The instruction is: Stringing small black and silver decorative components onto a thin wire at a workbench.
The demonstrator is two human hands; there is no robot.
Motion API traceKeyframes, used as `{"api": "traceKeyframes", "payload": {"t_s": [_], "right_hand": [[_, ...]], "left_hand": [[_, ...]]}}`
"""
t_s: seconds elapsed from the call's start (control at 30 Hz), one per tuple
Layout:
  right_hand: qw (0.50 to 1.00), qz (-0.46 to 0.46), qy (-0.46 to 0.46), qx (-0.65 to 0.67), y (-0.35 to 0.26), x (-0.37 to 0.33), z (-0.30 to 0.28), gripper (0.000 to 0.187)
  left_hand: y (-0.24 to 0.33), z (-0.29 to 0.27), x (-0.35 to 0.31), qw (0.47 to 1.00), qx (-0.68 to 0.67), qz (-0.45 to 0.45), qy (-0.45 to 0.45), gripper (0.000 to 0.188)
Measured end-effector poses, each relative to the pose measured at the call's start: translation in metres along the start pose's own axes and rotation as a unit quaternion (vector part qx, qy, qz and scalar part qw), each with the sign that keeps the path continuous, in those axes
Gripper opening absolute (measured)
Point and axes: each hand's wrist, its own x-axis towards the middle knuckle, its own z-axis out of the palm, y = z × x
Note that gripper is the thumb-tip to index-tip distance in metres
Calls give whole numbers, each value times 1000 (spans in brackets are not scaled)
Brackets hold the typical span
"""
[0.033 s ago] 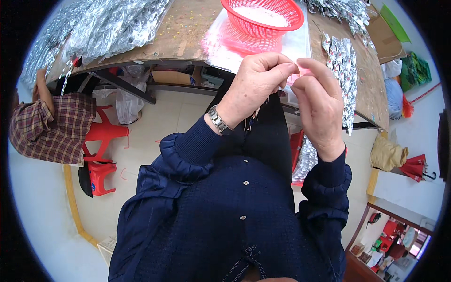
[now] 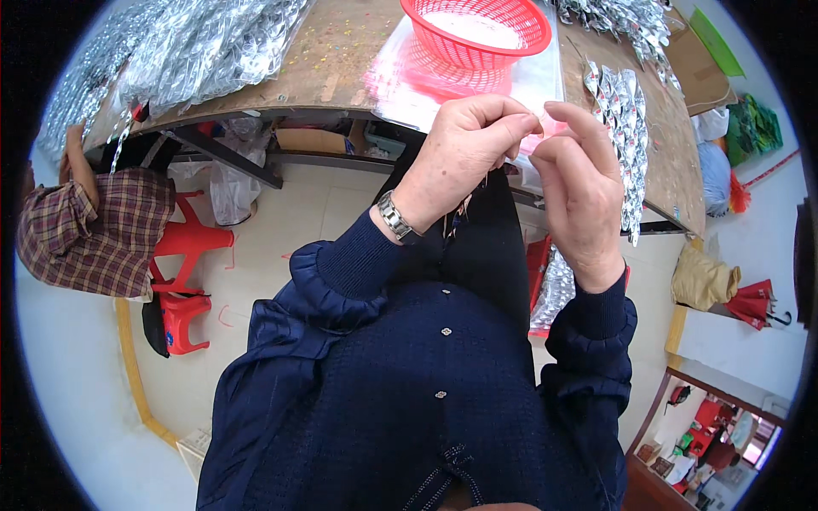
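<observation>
In the middle of the view, my left hand (image 2: 477, 140) is closed in a pinch, with a wristwatch (image 2: 394, 215) above its cuff. What sits between its fingertips is too small to make out. Thin dark and gold strands (image 2: 460, 213) hang below that hand, in front of my dark trousers. Close on its right, my right hand (image 2: 586, 183) holds its thumb and forefinger apart, curved toward the left fingertips, with nothing visible between them. Just beyond both hands stands a red plastic basket (image 2: 464, 53) with white contents, on clear and pink plastic sheeting (image 2: 396, 85).
Silvery twisted strips (image 2: 213, 51) lie heaped at the wooden table's (image 2: 341, 64) far left. More strips (image 2: 629, 145) hang over its right edge. A person in a checked shirt (image 2: 98, 226) sits at left by red stools (image 2: 187, 243). A red crate (image 2: 538, 281) stands below.
The tip of my right forefinger has drawn slightly away from my left fingertips, widening the gap to the thumb. My left hand stays almost in place.
</observation>
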Motion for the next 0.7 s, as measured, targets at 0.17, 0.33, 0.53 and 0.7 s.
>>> {"api": "traceKeyframes", "payload": {"t_s": [0.17, 0.33, 0.53, 0.7], "right_hand": [[985, 94, 58, 132, 1, 1, 1, 6], [968, 154, 32, 195, 10, -4, 1, 2], [947, 200, 36, 249, 13, -4, 4, 2], [947, 194, 31, 255, 14, -2, 3, 2]], "left_hand": [[0, -2, -1, 1000, -18, -5, -8, 15], [-1, -1, -1, 1000, -2, -4, -14, 15], [0, -3, -1, 999, 31, 8, -44, 15], [1, -3, -1, 998, 31, 8, -58, 16]]}}
